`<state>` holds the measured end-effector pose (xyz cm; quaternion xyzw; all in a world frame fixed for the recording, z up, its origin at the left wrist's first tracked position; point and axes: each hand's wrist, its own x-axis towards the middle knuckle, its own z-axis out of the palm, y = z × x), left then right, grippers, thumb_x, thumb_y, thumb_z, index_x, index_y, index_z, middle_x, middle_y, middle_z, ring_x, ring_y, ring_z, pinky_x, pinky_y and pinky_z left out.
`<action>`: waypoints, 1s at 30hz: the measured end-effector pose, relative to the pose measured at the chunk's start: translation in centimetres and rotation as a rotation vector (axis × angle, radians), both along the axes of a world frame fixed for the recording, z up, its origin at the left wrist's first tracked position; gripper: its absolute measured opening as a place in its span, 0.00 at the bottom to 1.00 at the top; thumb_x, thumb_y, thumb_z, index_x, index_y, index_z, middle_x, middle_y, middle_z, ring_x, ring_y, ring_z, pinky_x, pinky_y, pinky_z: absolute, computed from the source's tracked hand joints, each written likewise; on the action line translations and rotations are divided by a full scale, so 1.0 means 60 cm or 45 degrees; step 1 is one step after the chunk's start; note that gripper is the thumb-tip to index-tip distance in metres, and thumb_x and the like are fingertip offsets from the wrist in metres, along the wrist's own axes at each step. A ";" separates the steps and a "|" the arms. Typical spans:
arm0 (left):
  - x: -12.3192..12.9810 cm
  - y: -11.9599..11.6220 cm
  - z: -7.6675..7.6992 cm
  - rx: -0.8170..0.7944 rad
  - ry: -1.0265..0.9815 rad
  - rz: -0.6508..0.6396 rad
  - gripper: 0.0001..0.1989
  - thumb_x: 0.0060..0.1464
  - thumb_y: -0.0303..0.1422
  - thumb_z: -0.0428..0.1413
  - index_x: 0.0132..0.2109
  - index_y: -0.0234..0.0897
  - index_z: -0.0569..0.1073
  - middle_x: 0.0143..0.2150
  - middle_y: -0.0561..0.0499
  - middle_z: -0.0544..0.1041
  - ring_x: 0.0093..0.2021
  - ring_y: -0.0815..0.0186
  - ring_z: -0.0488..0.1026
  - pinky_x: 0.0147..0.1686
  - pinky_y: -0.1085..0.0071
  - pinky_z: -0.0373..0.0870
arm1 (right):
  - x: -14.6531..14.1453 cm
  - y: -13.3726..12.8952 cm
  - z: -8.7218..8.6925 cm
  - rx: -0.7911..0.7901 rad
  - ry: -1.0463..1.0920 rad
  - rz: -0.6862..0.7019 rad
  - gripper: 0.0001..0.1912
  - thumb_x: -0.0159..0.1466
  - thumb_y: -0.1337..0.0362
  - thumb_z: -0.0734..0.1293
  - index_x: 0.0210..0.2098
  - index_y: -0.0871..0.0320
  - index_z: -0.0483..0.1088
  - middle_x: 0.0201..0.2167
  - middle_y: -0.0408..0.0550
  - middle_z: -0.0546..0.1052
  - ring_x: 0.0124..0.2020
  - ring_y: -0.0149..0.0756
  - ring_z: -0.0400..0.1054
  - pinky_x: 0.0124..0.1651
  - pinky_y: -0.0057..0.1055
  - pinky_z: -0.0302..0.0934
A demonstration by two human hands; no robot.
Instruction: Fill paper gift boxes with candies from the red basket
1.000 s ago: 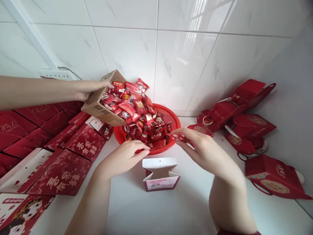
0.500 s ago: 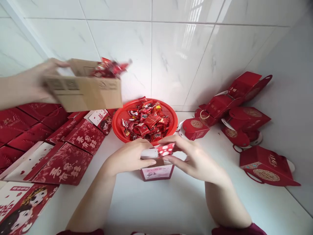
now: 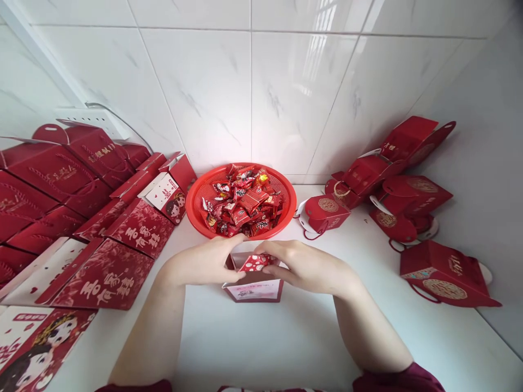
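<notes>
In the head view, the right hand has its thumb and forefinger closed to the thickness of a red spotted packet, pinching its right end; the packet lies tilted at the mouth of a small upright box, just left of those fingertips. The left hand is curved with thumb and fingers well parted about the box's left side, thumb toward the front edge and fingers toward the back; whether it presses on the card cannot be told. Good handling here seems to call for the left fingers to brace the side lightly, since thin card could buckle or tip, and for the right fingers to lower the packet's free end first, clear of the front edge, letting go only once it is past the rim. The fingertips should probably stay off the printed front. Just beyond the fingers stands a red basket of wrapped sweets; folded cartons lie well to their left, and a red gift box sits beyond the right knuckles.
</notes>
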<state>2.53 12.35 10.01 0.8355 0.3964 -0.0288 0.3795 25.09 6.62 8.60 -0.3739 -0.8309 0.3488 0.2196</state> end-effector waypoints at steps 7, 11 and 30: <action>-0.004 0.004 -0.004 -0.020 0.032 0.011 0.19 0.51 0.44 0.57 0.48 0.40 0.69 0.28 0.55 0.74 0.26 0.66 0.72 0.22 0.74 0.59 | 0.000 0.003 -0.003 0.009 -0.012 0.001 0.16 0.68 0.71 0.62 0.54 0.53 0.68 0.46 0.47 0.78 0.42 0.35 0.73 0.41 0.29 0.65; -0.004 0.005 -0.007 -0.029 0.030 0.007 0.19 0.52 0.43 0.57 0.48 0.39 0.69 0.28 0.55 0.74 0.26 0.66 0.72 0.23 0.74 0.59 | 0.001 0.003 -0.003 0.022 0.006 0.017 0.16 0.68 0.72 0.62 0.53 0.52 0.67 0.46 0.45 0.78 0.42 0.33 0.73 0.41 0.28 0.64; 0.004 0.010 -0.013 0.036 0.008 0.062 0.09 0.48 0.34 0.54 0.38 0.38 0.74 0.35 0.51 0.79 0.34 0.61 0.76 0.29 0.73 0.63 | -0.004 -0.004 0.003 0.108 -0.157 0.022 0.12 0.69 0.66 0.60 0.48 0.55 0.72 0.41 0.48 0.77 0.40 0.37 0.72 0.42 0.31 0.64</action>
